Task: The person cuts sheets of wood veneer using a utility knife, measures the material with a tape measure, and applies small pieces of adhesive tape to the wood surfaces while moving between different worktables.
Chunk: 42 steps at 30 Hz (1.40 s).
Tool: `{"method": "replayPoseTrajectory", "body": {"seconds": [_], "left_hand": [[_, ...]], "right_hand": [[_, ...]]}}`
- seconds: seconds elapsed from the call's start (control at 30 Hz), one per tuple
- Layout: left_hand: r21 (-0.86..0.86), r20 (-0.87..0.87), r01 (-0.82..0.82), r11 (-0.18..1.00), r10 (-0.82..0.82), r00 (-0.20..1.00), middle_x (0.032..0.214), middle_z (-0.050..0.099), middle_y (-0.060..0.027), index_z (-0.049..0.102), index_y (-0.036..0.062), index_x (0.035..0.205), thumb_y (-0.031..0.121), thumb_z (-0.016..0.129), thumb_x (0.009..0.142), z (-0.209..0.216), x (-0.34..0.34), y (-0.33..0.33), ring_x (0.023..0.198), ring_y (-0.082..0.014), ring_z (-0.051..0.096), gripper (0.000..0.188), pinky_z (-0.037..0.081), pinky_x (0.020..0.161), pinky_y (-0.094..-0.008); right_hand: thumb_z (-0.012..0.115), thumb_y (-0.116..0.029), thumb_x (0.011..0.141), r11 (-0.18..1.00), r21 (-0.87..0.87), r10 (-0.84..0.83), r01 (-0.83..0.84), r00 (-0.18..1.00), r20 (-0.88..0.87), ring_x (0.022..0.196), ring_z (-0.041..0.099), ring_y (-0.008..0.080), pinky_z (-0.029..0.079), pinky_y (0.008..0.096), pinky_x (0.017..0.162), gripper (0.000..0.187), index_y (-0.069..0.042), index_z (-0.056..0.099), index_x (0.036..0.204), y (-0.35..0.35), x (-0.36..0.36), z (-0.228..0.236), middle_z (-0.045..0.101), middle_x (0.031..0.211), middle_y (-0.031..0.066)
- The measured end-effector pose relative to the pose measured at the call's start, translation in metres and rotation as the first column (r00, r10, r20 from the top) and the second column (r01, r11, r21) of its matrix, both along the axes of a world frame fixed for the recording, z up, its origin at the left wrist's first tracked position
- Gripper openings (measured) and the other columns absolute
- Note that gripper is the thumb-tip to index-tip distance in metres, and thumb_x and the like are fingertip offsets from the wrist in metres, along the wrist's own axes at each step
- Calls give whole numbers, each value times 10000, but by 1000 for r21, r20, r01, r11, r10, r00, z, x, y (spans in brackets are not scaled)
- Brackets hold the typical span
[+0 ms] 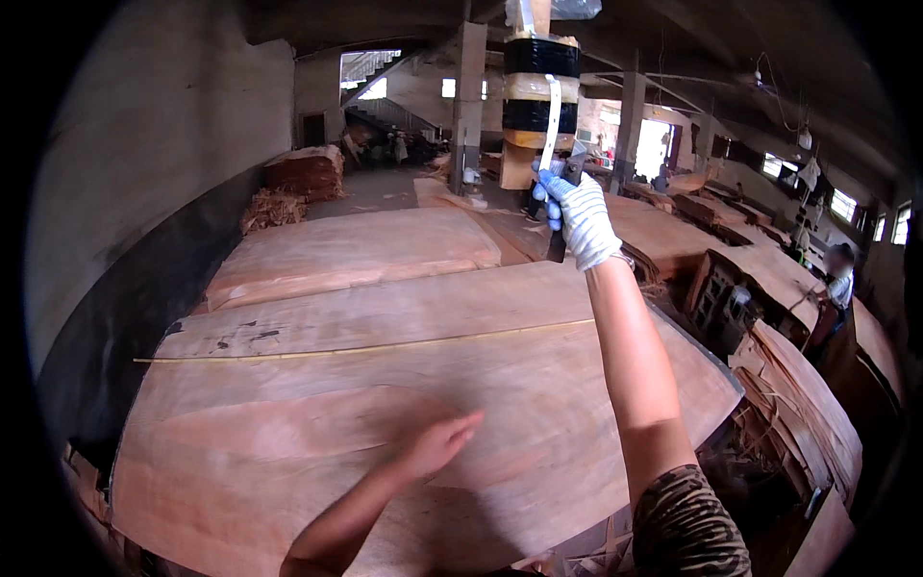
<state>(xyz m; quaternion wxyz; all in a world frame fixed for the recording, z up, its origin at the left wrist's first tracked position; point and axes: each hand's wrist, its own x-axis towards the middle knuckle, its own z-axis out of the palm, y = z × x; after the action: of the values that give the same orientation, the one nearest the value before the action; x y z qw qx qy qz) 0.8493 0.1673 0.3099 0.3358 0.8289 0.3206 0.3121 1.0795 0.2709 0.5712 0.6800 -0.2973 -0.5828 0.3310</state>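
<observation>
My right hand [579, 216], in a white glove with blue fingertips, is raised above the far part of a large wood veneer sheet [519, 385]. Its fingers are closed on the lower end of a white tape strip [552, 125]. A dark flat tool [557, 246] sticks out below the same hand; its exact kind is unclear. The strip runs up along a hanging wooden block [517, 165] wrapped in black and yellowish bands. Bare and slightly blurred, my left hand [444, 444] is over the near middle of the sheet, fingers stretched to the right, holding nothing.
A thin yellow strip [375, 347] lies across the sheet. Beyond it is another veneer stack [356, 245]; a wall [125, 212] rises at left. Veneer scraps [769, 423] and more stacks [663, 236] are at right, where another person [838, 288] stands.
</observation>
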Motion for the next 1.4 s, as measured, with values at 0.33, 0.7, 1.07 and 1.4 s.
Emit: {"method": "replayPoseTrajectory", "body": {"seconds": [0.33, 0.7, 1.07, 1.4], "left_hand": [[369, 686, -536, 759, 166, 708, 1384, 286, -213, 177, 31, 1388, 480, 570, 816, 305, 88, 122, 1274, -287, 308, 828, 263, 1027, -378], [283, 753, -393, 875, 51, 655, 1339, 337, -216, 165, 12, 1387, 529, 591, 784, 332, 119, 114, 1231, -243, 347, 901, 256, 1017, -335], [55, 813, -479, 876, 239, 531, 1211, 472, -173, 325, -22, 1300, 476, 600, 795, 321, 110, 94, 1112, -239, 462, 761, 339, 959, -333], [-49, 714, -80, 996, 91, 694, 785, 618, -61, 568, 18, 1026, 206, 526, 893, 238, 99, 76, 650, -110, 581, 234, 485, 553, -235]], "right_hand": [[633, -210, 818, 995, 91, 33, -48, 988, 152, 409, 409, 45, 302, 185, 356, 174, -41, 618, 856, -48, -2, 27, 576, 624, 0], [584, -170, 837, 655, 153, 752, -740, 658, -38, 400, 384, 34, 297, 185, 357, 227, -2, 581, 989, -82, 48, 40, 555, 663, 14], [633, -199, 824, 975, -26, 222, -221, 965, 142, 396, 436, 64, 325, 203, 337, 191, -22, 592, 883, -66, 16, -25, 573, 615, 30], [602, -254, 841, 890, -412, 271, -196, 954, 131, 490, 498, 84, 396, 230, 407, 283, -26, 608, 1008, -36, 3, -160, 589, 674, 18]]}}
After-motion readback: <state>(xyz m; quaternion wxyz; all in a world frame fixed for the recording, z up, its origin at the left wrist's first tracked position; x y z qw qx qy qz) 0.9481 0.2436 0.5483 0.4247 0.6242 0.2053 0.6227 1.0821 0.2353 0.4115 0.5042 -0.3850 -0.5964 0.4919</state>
